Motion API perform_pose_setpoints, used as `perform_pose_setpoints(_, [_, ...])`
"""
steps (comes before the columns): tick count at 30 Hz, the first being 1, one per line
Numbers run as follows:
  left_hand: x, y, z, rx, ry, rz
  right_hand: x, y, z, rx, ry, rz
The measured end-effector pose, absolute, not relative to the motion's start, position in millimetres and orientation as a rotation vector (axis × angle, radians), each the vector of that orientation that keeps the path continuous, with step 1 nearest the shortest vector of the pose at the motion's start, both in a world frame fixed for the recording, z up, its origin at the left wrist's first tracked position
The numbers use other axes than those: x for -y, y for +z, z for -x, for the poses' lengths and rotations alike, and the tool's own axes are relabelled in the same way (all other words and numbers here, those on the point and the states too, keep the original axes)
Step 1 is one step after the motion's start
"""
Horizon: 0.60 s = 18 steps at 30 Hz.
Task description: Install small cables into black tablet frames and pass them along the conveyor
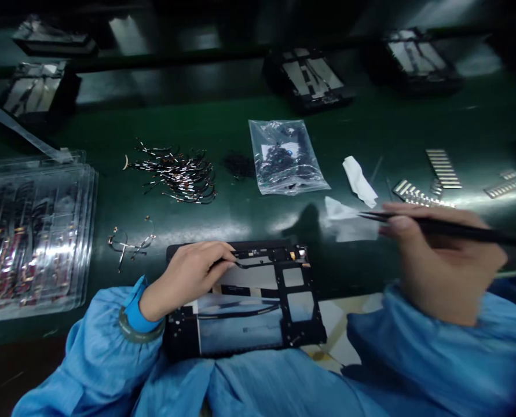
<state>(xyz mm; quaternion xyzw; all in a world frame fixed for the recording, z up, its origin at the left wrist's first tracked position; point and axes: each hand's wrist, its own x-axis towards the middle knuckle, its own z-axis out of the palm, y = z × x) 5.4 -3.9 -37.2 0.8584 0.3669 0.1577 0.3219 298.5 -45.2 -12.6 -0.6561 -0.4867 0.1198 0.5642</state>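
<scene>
In front of me lies an opened black device housing [295,313] with pale inner panels and dark flat cables. My left hand [197,267] rests over its upper left part, thumb and forefinger pinched on a thin black cable [251,265] that runs to the right from the fingertips. To the right, above the bench, my right hand [435,260] grips black tweezers [461,228]. Their tips point left and meet a white piece of tissue or film [348,223]; I cannot tell whether they pinch it. Another crumpled white piece [359,180] lies just behind.
A pile of short black cables [179,174] and a few loose ones [130,246] lie at left, beside stacked clear trays [36,243]. Behind the housing is a clear bag of small black parts [286,159]. Metal strips [443,168] lie at right; further housings [312,78] stand at the back.
</scene>
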Motion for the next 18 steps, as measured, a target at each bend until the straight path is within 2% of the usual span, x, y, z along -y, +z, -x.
perform_pose_setpoints(7, [2, -37, -4, -0.946, 0.407, -2.243, 63, -48, -238, 1.530, 0.727, 1.262])
perform_pose_setpoints(18, [3, -36, -6, -0.970, 0.386, -2.243, 61, -51, -238, 1.667, 0.674, 1.293])
